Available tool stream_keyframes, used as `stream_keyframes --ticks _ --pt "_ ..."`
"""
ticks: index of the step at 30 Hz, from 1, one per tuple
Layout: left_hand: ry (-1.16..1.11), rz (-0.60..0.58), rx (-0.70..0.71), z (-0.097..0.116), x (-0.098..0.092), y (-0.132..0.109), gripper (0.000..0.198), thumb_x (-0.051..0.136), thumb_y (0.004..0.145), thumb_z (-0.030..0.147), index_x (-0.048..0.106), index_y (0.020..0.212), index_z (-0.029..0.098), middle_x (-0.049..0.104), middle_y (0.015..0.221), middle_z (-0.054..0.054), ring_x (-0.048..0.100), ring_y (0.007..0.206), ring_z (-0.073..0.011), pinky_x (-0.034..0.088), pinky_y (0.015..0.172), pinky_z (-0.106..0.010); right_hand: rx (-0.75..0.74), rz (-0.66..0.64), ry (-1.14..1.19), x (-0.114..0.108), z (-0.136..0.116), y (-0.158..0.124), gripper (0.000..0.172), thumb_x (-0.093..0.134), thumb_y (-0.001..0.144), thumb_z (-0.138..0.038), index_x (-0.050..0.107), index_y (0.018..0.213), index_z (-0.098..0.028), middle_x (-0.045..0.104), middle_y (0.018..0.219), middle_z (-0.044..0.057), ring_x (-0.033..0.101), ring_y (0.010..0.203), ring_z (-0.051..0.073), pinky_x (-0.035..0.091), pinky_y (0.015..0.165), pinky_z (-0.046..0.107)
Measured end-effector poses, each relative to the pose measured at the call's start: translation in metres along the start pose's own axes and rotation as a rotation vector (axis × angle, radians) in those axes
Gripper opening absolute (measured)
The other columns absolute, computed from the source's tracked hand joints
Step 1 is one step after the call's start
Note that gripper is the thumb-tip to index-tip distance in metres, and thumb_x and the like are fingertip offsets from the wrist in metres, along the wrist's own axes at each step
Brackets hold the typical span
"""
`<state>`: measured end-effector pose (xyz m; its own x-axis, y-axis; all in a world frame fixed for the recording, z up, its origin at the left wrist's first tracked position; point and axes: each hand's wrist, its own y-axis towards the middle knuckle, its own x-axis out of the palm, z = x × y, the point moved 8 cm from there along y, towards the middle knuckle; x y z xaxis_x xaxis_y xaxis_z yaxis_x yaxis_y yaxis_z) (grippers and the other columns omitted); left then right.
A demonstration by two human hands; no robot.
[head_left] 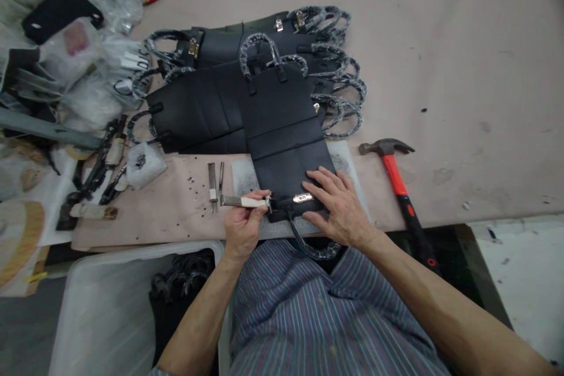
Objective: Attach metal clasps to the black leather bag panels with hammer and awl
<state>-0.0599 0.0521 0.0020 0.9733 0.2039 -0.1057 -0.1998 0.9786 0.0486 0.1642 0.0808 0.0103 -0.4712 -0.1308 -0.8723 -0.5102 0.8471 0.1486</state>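
My left hand (243,224) pinches a metal punch (252,202) wrapped partly in white tape. The punch lies almost level, its working end by the left edge of a black bag panel (288,158), next to a small metal piece I cannot make out clearly. Fingers spread, my right hand (341,208) rests flat on that panel, beside its shiny metal clasp plate (302,198). A plastic-wrapped handle (315,251) hangs from the panel's near end over the table edge. Beneath the panel is a pale work board (352,173).
A claw hammer (396,179) lies at right, its grip past the table edge. Another pronged punch (212,185) and a thin metal rod (221,176) lie at left. Behind are stacked black bag panels (198,103). A white bin (88,305) stands below, left.
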Motion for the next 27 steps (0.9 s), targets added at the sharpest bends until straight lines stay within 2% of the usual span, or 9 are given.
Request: stream_keyframes --ticks 10,18,27 --pt "0.028 -0.038 0.078 0.0016 0.0032 0.002 0.013 0.071 0.093 0.027 0.068 0.102 0.019 0.077 0.111 -0.009 0.074 0.105 -0.022 0.06 0.096 -0.037 -0.005 0.017 0.005 -0.0034 -0.0024 0.0007 0.06 0.062 0.092 -0.052 0.056 0.142 -0.02 0.048 0.156 0.012 0.035 0.149 0.036 0.021 0.123 0.058" --pt "0.041 -0.084 0.077 0.0045 0.0048 0.0095 0.012 0.067 0.095 0.027 0.065 0.102 0.018 0.077 0.109 -0.01 0.075 0.103 -0.0226 0.059 0.096 -0.037 0.0 0.024 0.021 -0.0057 -0.0033 0.0007 0.057 0.061 0.093 -0.05 0.056 0.141 -0.02 0.048 0.156 0.012 0.035 0.15 0.035 0.02 0.124 0.058" --pt "0.137 -0.063 0.134 0.0074 0.0078 0.0021 0.012 0.065 0.096 0.026 0.064 0.104 0.018 0.076 0.112 -0.011 0.072 0.108 -0.023 0.057 0.099 -0.04 0.002 0.02 0.015 -0.0059 -0.0035 0.0005 0.058 0.064 0.092 -0.048 0.056 0.141 -0.019 0.048 0.157 0.012 0.033 0.151 0.034 0.019 0.124 0.057"
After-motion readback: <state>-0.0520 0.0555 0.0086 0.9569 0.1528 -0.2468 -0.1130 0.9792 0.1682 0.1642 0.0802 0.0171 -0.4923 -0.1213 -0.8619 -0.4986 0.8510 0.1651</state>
